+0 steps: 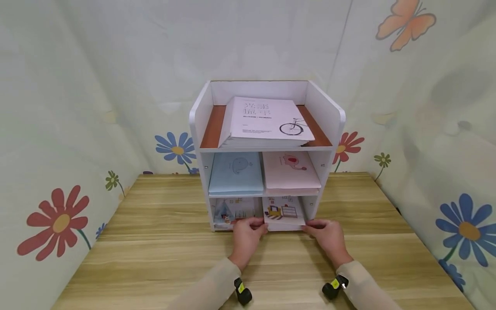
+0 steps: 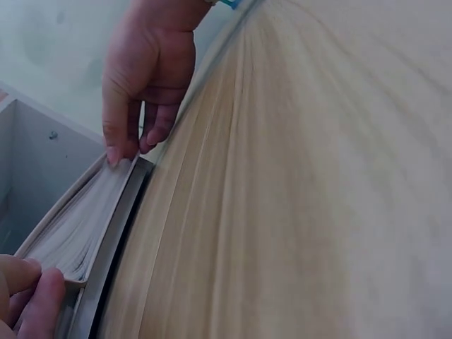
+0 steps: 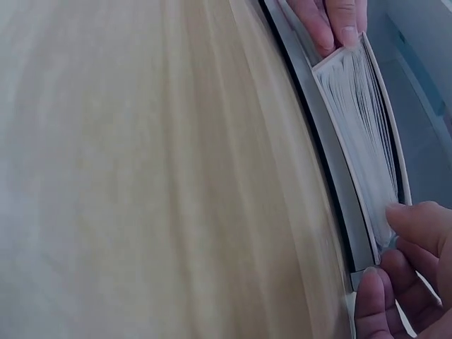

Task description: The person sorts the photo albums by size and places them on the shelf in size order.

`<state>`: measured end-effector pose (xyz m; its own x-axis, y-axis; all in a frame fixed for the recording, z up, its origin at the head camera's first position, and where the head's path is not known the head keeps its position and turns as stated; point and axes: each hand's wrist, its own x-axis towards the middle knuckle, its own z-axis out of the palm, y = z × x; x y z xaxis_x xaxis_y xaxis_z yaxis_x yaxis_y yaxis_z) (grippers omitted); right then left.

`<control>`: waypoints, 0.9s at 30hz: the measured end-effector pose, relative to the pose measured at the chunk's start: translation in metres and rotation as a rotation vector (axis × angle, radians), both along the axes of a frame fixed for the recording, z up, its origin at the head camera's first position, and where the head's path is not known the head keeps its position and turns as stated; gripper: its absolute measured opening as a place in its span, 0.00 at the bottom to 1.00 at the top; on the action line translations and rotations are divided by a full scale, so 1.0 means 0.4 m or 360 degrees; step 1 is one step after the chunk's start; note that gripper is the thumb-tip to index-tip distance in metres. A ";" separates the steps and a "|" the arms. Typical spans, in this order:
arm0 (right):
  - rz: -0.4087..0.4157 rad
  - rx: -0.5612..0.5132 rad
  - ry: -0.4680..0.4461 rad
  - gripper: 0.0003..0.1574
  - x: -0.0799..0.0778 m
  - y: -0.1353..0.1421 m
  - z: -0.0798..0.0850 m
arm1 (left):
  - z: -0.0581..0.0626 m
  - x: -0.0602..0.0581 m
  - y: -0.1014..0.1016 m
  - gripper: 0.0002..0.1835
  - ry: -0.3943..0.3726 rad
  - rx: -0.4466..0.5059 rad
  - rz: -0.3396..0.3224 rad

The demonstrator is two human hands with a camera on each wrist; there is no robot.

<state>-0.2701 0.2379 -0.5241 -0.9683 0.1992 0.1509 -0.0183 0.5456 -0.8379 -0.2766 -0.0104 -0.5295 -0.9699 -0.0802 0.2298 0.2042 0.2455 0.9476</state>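
Observation:
A photo album (image 1: 284, 212) with a drawn room scene on its cover lies flat in the lower right compartment of a white shelf unit (image 1: 265, 150). My left hand (image 1: 247, 239) pinches its front left corner. At the front right corner, my right hand (image 1: 330, 238) grips it, the thumb on the edge and the fingers curled lower down. Many thin, translucent sheets show between the album's covers in the right wrist view. Beside it, in the lower left compartment, lies a second album (image 1: 228, 211) with a tent drawing, partly hidden behind my left hand.
The middle shelf holds a blue whale-print album (image 1: 237, 172) on the left and a pink elephant-print one (image 1: 291, 170) on the right. A thick white book (image 1: 267, 118) lies on top. The unit stands on a wooden table (image 1: 170, 241) before a flowered cloth backdrop (image 1: 116, 86).

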 end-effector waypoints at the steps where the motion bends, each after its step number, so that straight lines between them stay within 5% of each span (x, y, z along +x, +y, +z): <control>1: 0.0000 0.0003 0.0002 0.13 0.000 0.000 -0.002 | -0.001 -0.001 -0.001 0.05 -0.0008 0.0002 -0.0002; 9: 0.0088 -0.0038 -0.0029 0.14 0.023 0.002 -0.004 | -0.007 0.012 -0.019 0.06 -0.0016 0.0001 -0.0056; 14: 0.0169 -0.0137 -0.0110 0.11 0.033 -0.005 0.006 | -0.005 0.023 -0.029 0.04 -0.0010 -0.0002 -0.0182; 19: 0.0226 -0.0340 -0.0175 0.12 0.023 -0.015 0.003 | -0.007 0.015 -0.030 0.08 -0.0019 0.0002 -0.0297; 27: 0.0238 -0.0470 -0.0198 0.14 -0.003 -0.025 -0.012 | -0.002 -0.006 -0.022 0.09 -0.0043 -0.0013 -0.0303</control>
<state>-0.2713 0.2278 -0.5290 -0.9974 0.0715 -0.0130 0.0324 0.2784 -0.9599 -0.2792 -0.0193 -0.5303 -0.9733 0.1070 0.2031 0.2220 0.2129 0.9515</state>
